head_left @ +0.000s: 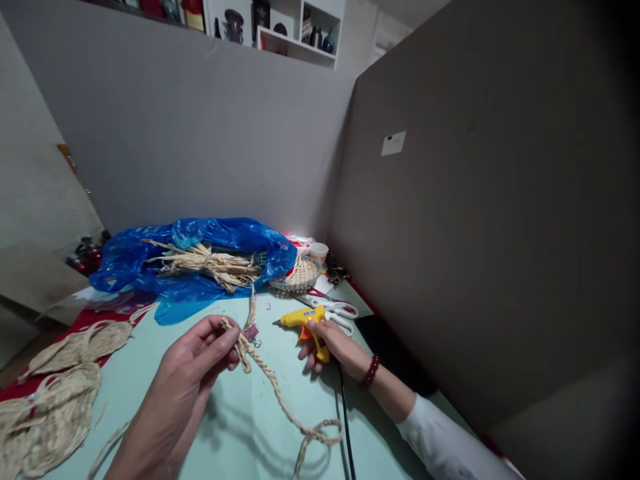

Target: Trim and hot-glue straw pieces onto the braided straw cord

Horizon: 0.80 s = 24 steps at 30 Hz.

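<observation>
My left hand (200, 363) pinches the folded end of a braided straw cord (273, 381) between thumb and fingers. From there the cord runs down to the right and makes a loose loop near the bottom of the view. My right hand (333, 347) is wrapped round the handle of a yellow hot glue gun (303, 316), its dark nozzle pointing left toward the cord's held end, a gap apart. An orange trigger shows by the fingers, and a black cable (345, 413) trails down from the gun. White-handled scissors (345, 310) lie just behind my right hand.
A blue plastic bag (190, 308) holding a bundle of dried straw (215, 261) lies at the back. Beside it are a woven basket (297, 277) and a paper cup (319, 251). Woven straw pieces (60, 407) lie at left. Grey partitions (225, 133) enclose the table (240, 427).
</observation>
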### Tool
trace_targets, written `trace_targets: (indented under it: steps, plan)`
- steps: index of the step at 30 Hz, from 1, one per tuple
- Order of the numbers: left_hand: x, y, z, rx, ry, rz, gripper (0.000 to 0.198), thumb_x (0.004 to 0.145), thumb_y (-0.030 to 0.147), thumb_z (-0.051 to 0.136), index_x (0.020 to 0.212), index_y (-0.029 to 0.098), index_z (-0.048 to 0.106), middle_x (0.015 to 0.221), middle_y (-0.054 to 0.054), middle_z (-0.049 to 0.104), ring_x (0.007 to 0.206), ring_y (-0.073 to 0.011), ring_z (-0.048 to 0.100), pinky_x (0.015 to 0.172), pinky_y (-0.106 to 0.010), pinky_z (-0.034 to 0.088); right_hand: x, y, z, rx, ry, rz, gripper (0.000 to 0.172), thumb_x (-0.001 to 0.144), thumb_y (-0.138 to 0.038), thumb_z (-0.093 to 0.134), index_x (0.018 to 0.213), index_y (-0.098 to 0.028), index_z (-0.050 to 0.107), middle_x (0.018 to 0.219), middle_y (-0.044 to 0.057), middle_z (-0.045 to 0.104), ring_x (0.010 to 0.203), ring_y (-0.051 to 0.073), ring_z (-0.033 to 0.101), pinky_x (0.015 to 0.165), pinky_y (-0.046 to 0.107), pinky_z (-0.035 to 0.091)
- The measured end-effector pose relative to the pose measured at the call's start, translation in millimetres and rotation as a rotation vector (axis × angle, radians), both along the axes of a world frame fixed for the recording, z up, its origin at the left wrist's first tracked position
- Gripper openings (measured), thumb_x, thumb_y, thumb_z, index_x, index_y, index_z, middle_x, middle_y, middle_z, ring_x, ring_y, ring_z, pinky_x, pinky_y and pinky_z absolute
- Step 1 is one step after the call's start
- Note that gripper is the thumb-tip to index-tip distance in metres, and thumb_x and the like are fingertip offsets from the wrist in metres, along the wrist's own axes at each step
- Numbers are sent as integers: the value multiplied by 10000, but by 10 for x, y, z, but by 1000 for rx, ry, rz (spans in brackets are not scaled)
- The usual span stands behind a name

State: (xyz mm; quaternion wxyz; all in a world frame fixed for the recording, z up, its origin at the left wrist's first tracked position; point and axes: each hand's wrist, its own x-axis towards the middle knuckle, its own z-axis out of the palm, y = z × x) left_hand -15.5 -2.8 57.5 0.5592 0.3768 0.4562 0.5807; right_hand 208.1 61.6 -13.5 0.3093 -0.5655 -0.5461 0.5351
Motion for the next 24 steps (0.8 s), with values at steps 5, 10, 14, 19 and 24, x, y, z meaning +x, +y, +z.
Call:
trace_targets:
  steps: [5, 10, 14, 19, 24]
  plan:
    - [36, 0, -28, 9, 33, 11, 247, 694, 330, 820, 841, 181, 690, 718, 8, 637, 603, -107, 525, 555, -177, 447, 104, -111, 227, 320, -484, -62, 420, 946, -346, 556, 558, -192, 507, 661, 88, 624, 795, 249, 645, 666, 318, 445]
    - [113, -42, 11, 17, 112, 42, 238, 711, 321, 801, 885, 215, 678, 733, 19, 626, 604, -115, 530, 583, -198, 449, -113, -374, 558, 517, -650, 33, 271, 966, -295, 494, 748, -167, 589, 750, 116, 668, 768, 258, 640, 693, 338, 383]
    - [96, -34, 2, 36, 209, 38, 203, 708, 334, 797, 834, 227, 680, 772, 22, 627, 636, -125, 533, 615, -209, 464, -272, -604, 698, 551, -387, 314, 214, 981, -410, 500, 984, -222, 602, 843, 7, 715, 755, 173, 640, 696, 270, 415]
    - [79, -25, -62, -29, 314, 61, 240, 734, 402, 768, 889, 250, 665, 761, 29, 643, 672, -139, 564, 648, -208, 467, -264, -718, 615, 635, -255, 275, 87, 941, -187, 502, 969, -197, 583, 840, 10, 677, 760, 155, 612, 697, 258, 430]
    - [94, -63, -106, -82, 416, 60, 225, 758, 444, 743, 901, 295, 651, 807, 55, 666, 730, -119, 569, 676, -150, 466, -253, -688, 495, 856, -240, 210, 154, 919, -81, 475, 951, -157, 605, 766, 15, 615, 701, 150, 552, 653, 263, 411]
